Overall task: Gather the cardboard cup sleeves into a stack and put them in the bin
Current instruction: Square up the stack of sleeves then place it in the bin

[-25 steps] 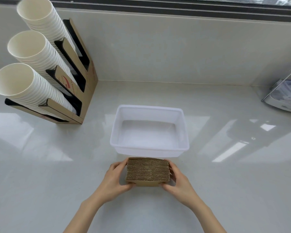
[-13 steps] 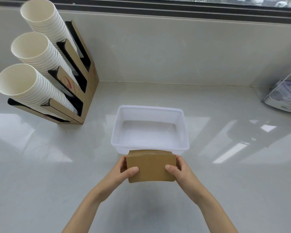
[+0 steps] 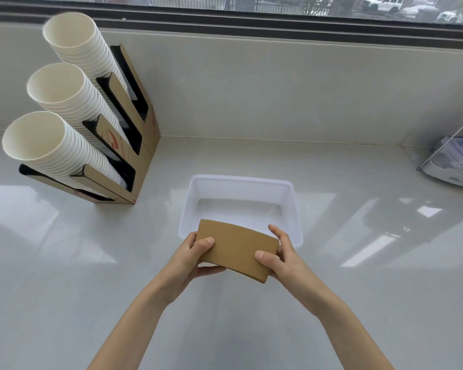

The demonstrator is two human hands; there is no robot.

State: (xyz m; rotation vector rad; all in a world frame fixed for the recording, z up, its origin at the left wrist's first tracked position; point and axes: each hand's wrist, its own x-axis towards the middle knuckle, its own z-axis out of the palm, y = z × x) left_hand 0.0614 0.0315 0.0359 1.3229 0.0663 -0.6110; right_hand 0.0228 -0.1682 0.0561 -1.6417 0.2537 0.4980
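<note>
A stack of brown cardboard cup sleeves (image 3: 237, 249) is held flat side up, lifted off the counter, just over the near rim of the white plastic bin (image 3: 296, 206). My left hand (image 3: 195, 256) grips the stack's left end, thumb on top. My right hand (image 3: 281, 259) grips the right end, thumb on top and fingers behind. Only the top sleeve's face shows; the layers beneath are hidden. The bin holds nothing that I can see.
A cardboard holder (image 3: 142, 145) with three slanted stacks of white paper cups (image 3: 64, 94) stands at the back left. A clear plastic container (image 3: 457, 166) sits at the right edge. A low wall and a window run along the back of the glossy counter (image 3: 64, 276).
Both hands lifted the sleeve stack off the counter, tipped it flat side up and carried it forward over the bin's near rim.
</note>
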